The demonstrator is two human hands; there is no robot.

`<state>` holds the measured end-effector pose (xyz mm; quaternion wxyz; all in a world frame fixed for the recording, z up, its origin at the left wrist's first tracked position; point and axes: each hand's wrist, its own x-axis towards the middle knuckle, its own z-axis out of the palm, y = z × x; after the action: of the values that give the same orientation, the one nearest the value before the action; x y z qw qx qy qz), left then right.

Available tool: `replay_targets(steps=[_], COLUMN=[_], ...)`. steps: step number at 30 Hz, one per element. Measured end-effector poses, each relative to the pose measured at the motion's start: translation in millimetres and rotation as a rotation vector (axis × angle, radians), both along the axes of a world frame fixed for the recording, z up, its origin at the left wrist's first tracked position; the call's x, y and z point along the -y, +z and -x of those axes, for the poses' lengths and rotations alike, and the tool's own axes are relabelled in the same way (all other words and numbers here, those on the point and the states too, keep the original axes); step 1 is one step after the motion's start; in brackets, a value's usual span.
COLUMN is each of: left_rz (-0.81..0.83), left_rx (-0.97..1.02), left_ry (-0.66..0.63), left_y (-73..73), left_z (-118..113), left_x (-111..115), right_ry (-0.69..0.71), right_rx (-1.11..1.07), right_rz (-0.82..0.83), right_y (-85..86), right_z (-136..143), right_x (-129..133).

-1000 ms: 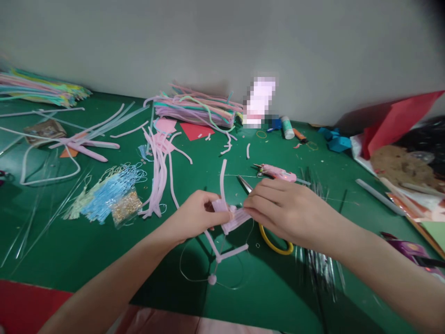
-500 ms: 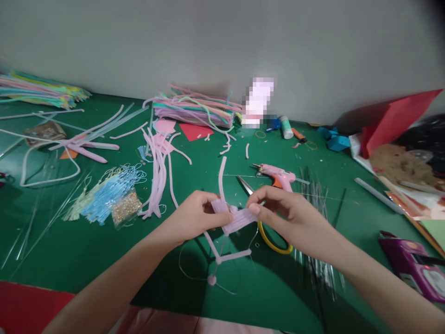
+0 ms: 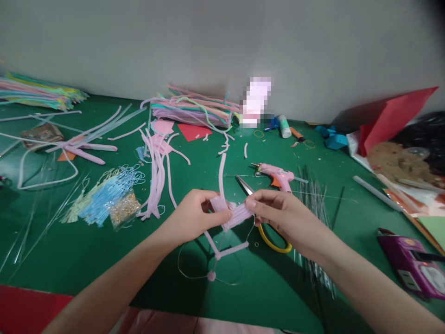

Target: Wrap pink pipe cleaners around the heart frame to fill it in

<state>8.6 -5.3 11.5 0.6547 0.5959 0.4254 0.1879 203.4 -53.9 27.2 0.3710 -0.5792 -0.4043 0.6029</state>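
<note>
Between my two hands is a lilac piece made of fuzzy stems laid side by side [image 3: 236, 216]. My left hand [image 3: 196, 215] pinches its left part, where one stem [image 3: 221, 176] sticks up. On the right end, my right hand [image 3: 276, 208] closes thumb and fingers. Below hang a V-shaped pair of lilac stems [image 3: 231, 250] and a small lilac ball [image 3: 211, 276] on thin wire. Scissors with yellow handles [image 3: 278, 245] lie partly under my right hand. Just beyond them rests a pink glue gun [image 3: 276, 174].
Lilac stems [image 3: 158, 185], blue tassels [image 3: 104, 199] and a bag of gold beads [image 3: 123, 209] lie left on the green table [image 3: 167, 283]. Bundled coloured stems [image 3: 194, 111] are at the back. Clear sticks [image 3: 313, 232] and a purple device [image 3: 412, 264] are on the right.
My right hand has moved slightly left and its lower fingers have curled in beneath the lilac piece's right end. My left hand keeps its hold. The view has shifted slightly.
</note>
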Motion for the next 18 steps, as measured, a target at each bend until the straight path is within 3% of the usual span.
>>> replay_targets(steps=[4,18], left_rz=[-0.002,0.059], left_rx=[-0.013,0.011], left_ry=[-0.014,0.001], left_y=[0.5,5.1], left_z=[0.1,0.1], left_x=[-0.5,2.8], right_ry=[-0.023,0.039], right_rx=[-0.1,-0.026], right_rz=[0.068,0.005], right_y=[-3.4,-0.2], right_z=[-1.5,3.6], right_x=[-0.4,0.7])
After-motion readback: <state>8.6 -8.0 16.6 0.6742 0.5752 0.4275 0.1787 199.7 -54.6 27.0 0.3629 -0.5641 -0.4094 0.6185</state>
